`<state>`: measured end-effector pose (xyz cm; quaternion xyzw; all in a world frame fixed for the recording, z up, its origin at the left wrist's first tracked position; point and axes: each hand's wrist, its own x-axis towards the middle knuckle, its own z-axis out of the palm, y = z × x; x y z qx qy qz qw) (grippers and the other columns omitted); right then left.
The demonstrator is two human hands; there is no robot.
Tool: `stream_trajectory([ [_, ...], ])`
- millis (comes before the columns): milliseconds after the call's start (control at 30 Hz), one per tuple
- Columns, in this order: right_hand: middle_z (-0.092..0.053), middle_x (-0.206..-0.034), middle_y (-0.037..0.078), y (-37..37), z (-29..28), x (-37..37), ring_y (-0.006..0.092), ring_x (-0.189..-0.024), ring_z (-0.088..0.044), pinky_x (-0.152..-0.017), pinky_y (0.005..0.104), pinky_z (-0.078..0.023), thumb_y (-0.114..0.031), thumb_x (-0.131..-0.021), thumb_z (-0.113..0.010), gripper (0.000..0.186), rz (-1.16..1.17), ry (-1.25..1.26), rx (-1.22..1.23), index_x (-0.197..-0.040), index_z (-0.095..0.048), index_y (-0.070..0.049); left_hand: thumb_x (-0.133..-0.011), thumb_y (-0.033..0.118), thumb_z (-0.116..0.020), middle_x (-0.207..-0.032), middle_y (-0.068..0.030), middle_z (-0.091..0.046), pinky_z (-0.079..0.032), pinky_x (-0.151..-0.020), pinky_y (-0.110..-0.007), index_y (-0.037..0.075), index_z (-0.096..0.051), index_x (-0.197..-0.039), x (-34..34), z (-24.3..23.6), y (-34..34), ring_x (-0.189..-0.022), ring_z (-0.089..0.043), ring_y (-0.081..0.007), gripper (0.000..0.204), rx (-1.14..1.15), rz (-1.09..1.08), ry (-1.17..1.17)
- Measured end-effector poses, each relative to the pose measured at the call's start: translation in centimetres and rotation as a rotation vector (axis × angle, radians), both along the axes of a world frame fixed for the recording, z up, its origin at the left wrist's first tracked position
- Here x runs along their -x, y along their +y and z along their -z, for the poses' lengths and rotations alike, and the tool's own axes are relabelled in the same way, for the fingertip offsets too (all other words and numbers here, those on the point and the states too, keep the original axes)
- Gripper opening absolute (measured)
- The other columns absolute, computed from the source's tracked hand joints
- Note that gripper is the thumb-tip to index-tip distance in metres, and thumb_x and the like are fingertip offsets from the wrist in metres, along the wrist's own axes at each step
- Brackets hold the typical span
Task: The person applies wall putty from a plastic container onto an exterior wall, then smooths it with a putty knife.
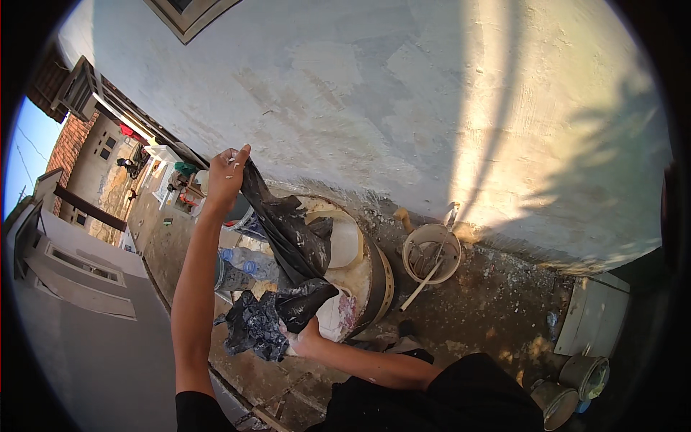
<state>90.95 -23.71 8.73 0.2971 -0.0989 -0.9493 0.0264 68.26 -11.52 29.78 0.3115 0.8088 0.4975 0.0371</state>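
My left hand [227, 175], raised near the wall, pinches the upper end of a black plastic bag [279, 229]. The bag hangs stretched down to my right hand [304, 338], whose fingers are closed on its lower, bunched part. Pale, dusty smears mark the plastic and my fingers. Crumpled dark plastic [253, 325] bulges out to the left of my right hand. Behind the bag stands a round drum [377, 288] with a pale, stained top. On it lie a cream-coloured basin [347, 243], partly hidden by the bag, and a white package [331, 317].
Clear plastic bottles [248, 265] lie left of the drum. To its right a bucket [432, 253] holds a stick [421, 286]. The rough plastered wall [403, 108] rises beyond. Further right are a pale panel [594, 317] and two buckets [584, 376].
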Motion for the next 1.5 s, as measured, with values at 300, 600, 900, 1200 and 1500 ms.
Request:
stream_trajectory([
  [300,-0.064,-0.099,0.009,0.5,-1.1,-0.9,0.0182,-0.083,-0.064,-0.059,0.0318,-0.054,-0.024,-0.099,-0.035,0.027,0.129,0.124,-0.003,-0.105,-0.055,-0.006,-0.089,0.030,-0.064,-0.056,0.0084,-0.038,-0.020,-0.043,-0.025,0.005,-0.053,-0.073,-0.8,-0.4,0.3,-0.048,-0.029,-0.0021,0.032,-0.065,0.032,-0.073],
  [600,-0.062,-0.100,0.007,-0.7,1.0,-2.0,0.0182,-0.080,-0.061,-0.062,0.0305,-0.050,-0.025,-0.099,-0.037,0.025,0.088,0.038,-0.043,-0.112,-0.052,-0.008,-0.090,0.025,-0.063,-0.060,0.0074,-0.044,-0.026,-0.045,-0.022,0.006,-0.054,-0.075,-3.4,-2.9,-0.4,-0.052,-0.034,-0.0015,0.026,-0.127,0.050,-0.162],
  [900,-0.057,-0.110,0.005,-2.1,4.7,-3.4,0.0226,-0.099,-0.056,-0.071,0.0453,-0.050,-0.035,-0.096,-0.043,0.027,-0.077,-0.118,-0.071,-0.115,-0.050,-0.017,-0.090,0.026,-0.063,-0.063,0.0055,-0.050,-0.037,-0.049,-0.020,0.010,-0.054,-0.075,-7.4,-4.4,-3.8,-0.053,-0.044,-0.0024,0.024,-0.183,0.086,-0.182],
  [1200,-0.059,-0.115,-0.003,-0.3,4.9,-5.2,0.0193,-0.102,-0.057,-0.079,0.0487,-0.047,-0.046,-0.095,-0.036,0.038,-0.157,0.020,-0.384,-0.119,-0.052,-0.021,-0.093,0.031,-0.058,-0.064,0.0061,-0.055,-0.032,-0.040,-0.015,0.011,-0.057,-0.083,-12.1,-7.6,-6.8,-0.044,-0.042,0.0010,0.022,-0.183,-0.033,-0.102],
  [1500,-0.059,-0.120,0.003,0.9,5.3,-5.8,0.0251,-0.101,-0.059,-0.079,0.0500,-0.048,-0.051,-0.097,-0.029,0.048,-0.357,0.085,-0.380,-0.129,-0.046,-0.019,-0.091,0.032,-0.060,-0.062,0.0081,-0.047,-0.032,-0.041,-0.014,0.013,-0.053,-0.083,-13.6,-8.1,-8.0,-0.044,-0.038,0.0013,0.022,-0.150,-0.037,-0.131],
])
